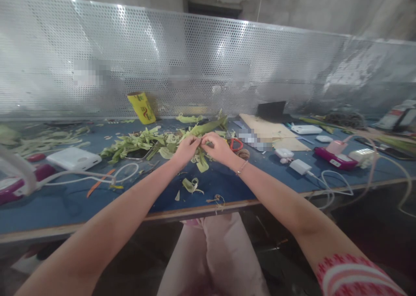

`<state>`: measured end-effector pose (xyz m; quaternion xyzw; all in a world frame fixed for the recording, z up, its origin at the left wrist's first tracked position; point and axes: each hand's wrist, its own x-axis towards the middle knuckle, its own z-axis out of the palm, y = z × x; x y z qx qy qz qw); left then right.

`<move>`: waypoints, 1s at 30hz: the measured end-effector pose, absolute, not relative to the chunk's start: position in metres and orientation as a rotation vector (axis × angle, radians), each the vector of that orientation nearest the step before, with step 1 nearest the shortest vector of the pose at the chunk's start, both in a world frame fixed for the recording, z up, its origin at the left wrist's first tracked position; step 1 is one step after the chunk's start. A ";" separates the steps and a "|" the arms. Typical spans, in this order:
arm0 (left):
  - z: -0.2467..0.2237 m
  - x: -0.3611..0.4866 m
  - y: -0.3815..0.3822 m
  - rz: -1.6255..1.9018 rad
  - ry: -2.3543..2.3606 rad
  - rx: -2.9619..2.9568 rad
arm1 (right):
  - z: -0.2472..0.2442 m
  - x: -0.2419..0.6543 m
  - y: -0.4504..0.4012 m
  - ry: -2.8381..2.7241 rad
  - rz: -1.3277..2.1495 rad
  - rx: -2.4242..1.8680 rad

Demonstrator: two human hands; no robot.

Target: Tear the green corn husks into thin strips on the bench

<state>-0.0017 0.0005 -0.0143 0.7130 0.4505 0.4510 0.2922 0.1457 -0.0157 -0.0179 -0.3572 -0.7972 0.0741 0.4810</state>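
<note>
Over the middle of the blue table, my left hand (187, 150) and my right hand (217, 148) meet, fingertips almost touching. Both are closed in a pinch on a pale green leaf strip (202, 162), whose end hangs below the fingers; my fingers hide the gripped part. Just behind them lies a longer green leaf (208, 127). To the left spreads a bunch of curled, knotted-looking green leaves (134, 143). Red-handled scissors (236, 145) lie close to my right hand, partly covered. Torn leaf scraps (191, 185) rest on the table nearer to me.
A yellow tube (142, 108) leans near the perforated metal screen (201, 57). On the left are a white box-shaped device (74, 158) and cables. Cardboard (271, 129), a white charger (300, 167) and a purple power strip (336, 158) lie to the right. The table's front edge (201, 210) is close.
</note>
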 end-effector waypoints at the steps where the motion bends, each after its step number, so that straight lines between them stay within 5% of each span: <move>1: -0.015 -0.002 0.001 1.202 1.202 1.892 | -0.018 0.146 -0.015 -1.940 0.174 -0.872; 30: -0.020 -0.002 0.003 1.165 1.086 1.880 | -0.016 0.154 -0.015 -2.125 0.058 -0.957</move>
